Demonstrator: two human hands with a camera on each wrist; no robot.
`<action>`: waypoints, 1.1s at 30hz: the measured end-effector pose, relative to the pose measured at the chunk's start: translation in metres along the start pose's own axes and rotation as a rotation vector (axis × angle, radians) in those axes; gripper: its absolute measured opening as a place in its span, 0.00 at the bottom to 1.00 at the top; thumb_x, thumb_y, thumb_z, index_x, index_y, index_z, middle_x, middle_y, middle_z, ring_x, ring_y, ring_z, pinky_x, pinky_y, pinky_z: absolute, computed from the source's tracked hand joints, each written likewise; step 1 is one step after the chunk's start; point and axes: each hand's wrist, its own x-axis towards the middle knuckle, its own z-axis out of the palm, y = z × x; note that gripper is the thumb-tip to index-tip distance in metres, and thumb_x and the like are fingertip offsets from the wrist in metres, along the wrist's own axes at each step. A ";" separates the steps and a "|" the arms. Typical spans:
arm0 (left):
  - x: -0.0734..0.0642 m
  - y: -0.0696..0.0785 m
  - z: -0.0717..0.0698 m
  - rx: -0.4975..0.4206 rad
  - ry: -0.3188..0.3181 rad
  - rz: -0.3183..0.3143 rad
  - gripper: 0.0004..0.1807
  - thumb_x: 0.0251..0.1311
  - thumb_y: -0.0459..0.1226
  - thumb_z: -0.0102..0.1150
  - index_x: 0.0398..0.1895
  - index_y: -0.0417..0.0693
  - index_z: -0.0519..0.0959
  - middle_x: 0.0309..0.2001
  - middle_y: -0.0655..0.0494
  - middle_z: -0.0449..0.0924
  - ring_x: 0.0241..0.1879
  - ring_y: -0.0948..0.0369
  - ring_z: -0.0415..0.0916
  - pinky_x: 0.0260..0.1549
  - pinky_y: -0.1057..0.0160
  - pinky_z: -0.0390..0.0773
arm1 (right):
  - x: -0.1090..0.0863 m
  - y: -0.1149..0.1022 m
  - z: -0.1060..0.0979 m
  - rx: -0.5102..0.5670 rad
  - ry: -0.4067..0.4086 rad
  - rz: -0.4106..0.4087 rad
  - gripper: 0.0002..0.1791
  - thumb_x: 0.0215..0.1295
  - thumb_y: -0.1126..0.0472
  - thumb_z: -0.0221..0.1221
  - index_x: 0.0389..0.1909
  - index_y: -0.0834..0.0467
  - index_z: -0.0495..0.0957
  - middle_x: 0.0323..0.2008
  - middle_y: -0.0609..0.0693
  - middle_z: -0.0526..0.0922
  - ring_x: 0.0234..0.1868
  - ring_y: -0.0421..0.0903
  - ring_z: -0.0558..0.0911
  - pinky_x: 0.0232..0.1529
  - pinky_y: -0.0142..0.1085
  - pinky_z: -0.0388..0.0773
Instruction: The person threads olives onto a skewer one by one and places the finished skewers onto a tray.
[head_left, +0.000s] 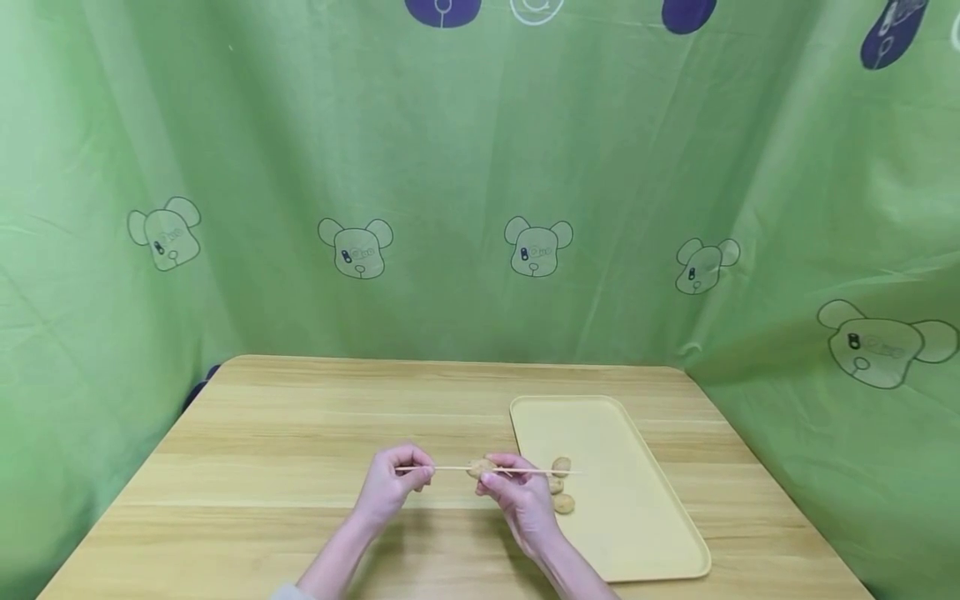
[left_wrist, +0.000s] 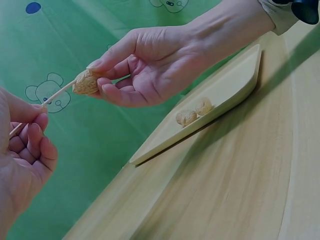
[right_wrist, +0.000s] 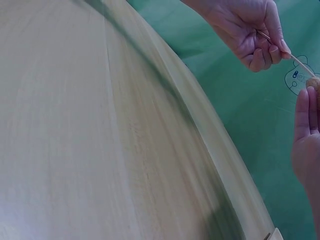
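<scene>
Between both hands a thin wooden skewer (head_left: 452, 467) runs roughly level above the table, showing on both sides of a light-brown, rough-skinned ball (head_left: 480, 469). My left hand (head_left: 397, 483) pinches the skewer left of the ball, thumb against curled fingers. With thumb and fingertips, my right hand (head_left: 527, 497) holds the ball itself, also seen in the left wrist view as a wrinkled ball (left_wrist: 86, 82). Three similar balls (head_left: 564, 503) lie at the left side of a pale yellow tray (head_left: 637, 533), just beyond the right hand. What kind of food they are is unclear.
The tray rests on the right part of a light wooden table (head_left: 300, 417). A green curtain (head_left: 450, 167) with bear-head prints hangs behind the table and along both sides.
</scene>
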 end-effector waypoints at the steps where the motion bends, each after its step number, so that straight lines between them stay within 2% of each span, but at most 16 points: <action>1: 0.000 0.000 0.000 -0.001 0.001 -0.006 0.04 0.51 0.22 0.55 0.27 0.23 0.74 0.20 0.60 0.72 0.20 0.68 0.67 0.20 0.72 0.68 | 0.000 0.001 0.000 -0.004 0.004 0.001 0.17 0.55 0.79 0.52 0.37 0.57 0.79 0.34 0.50 0.83 0.32 0.42 0.81 0.38 0.31 0.79; 12: -0.001 -0.001 0.004 0.006 0.007 -0.061 0.05 0.51 0.23 0.55 0.27 0.22 0.74 0.19 0.60 0.71 0.19 0.68 0.66 0.20 0.72 0.67 | -0.002 0.004 0.002 0.002 0.037 0.024 0.16 0.54 0.79 0.53 0.36 0.57 0.80 0.33 0.50 0.83 0.33 0.42 0.81 0.37 0.31 0.79; 18: -0.002 -0.003 0.005 -0.006 -0.004 -0.058 0.06 0.51 0.23 0.56 0.28 0.22 0.74 0.19 0.59 0.72 0.19 0.68 0.67 0.21 0.72 0.68 | -0.002 0.005 0.003 -0.010 0.032 0.029 0.15 0.54 0.79 0.54 0.37 0.59 0.79 0.33 0.51 0.83 0.33 0.42 0.81 0.37 0.31 0.79; 27: -0.004 -0.009 -0.001 0.030 -0.069 -0.120 0.06 0.51 0.24 0.56 0.30 0.23 0.75 0.23 0.47 0.76 0.22 0.66 0.69 0.25 0.70 0.71 | -0.004 0.008 0.001 -0.104 0.006 0.077 0.13 0.54 0.78 0.55 0.37 0.61 0.77 0.34 0.51 0.81 0.30 0.42 0.81 0.38 0.32 0.79; 31: -0.003 -0.012 -0.004 0.020 -0.096 -0.142 0.07 0.53 0.24 0.56 0.32 0.23 0.76 0.26 0.40 0.77 0.23 0.64 0.72 0.27 0.69 0.74 | -0.005 0.008 -0.002 -0.099 -0.012 0.081 0.13 0.54 0.78 0.55 0.39 0.64 0.76 0.34 0.51 0.82 0.31 0.42 0.81 0.39 0.32 0.79; 33: -0.003 -0.013 -0.005 0.014 -0.094 -0.158 0.08 0.52 0.25 0.57 0.33 0.23 0.76 0.27 0.40 0.78 0.23 0.64 0.72 0.27 0.69 0.75 | -0.005 0.008 -0.002 -0.092 -0.019 0.084 0.12 0.55 0.78 0.54 0.40 0.65 0.76 0.34 0.51 0.82 0.31 0.42 0.82 0.39 0.32 0.79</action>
